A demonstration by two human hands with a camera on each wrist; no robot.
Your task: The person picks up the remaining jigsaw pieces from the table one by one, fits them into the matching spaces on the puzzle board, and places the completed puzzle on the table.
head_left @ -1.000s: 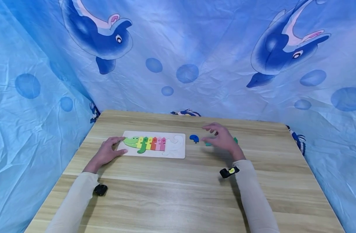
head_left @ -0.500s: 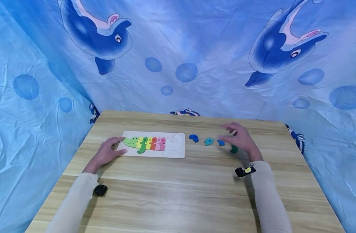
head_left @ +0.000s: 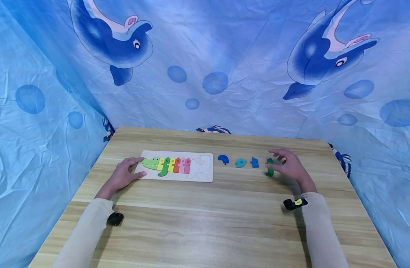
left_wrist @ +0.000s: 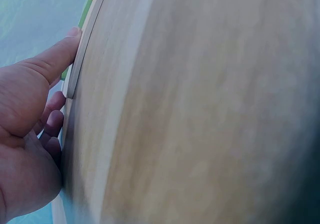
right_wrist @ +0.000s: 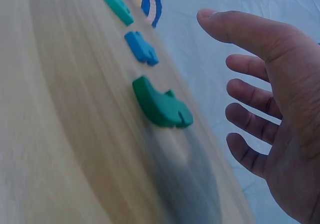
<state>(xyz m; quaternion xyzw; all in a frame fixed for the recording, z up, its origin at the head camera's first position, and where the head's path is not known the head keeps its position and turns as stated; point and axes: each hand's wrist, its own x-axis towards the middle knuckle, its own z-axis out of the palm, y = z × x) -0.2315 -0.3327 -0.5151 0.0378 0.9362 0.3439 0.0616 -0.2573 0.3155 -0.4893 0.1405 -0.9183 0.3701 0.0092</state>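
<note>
A white crocodile puzzle board [head_left: 205,176] lies flat at the left of centre, with colourful pieces [head_left: 176,165] from green head to pink set in it. Its right part shows a bare tail-shaped outline. My left hand [head_left: 123,173] grips the board's left end, thumb on the near side, fingers at the far side; in the left wrist view the thumb [left_wrist: 62,53] presses on the board's edge. My right hand [head_left: 288,163] hovers with fingers loosely bent and nothing held, beside a dark green curved piece [right_wrist: 162,106] that it partly covers in the head view.
Right of the board, a dark blue piece [head_left: 223,159], a teal piece [head_left: 240,163] and a blue piece [head_left: 254,162] lie in a row on the wooden table [head_left: 198,223]. A blue dolphin-printed curtain [head_left: 251,93] hangs behind the table's back edge.
My right hand has moved rightward above the row, uncovering the teal and blue pieces, and is now beside the dark green one. The left hand and the board have stayed still.
</note>
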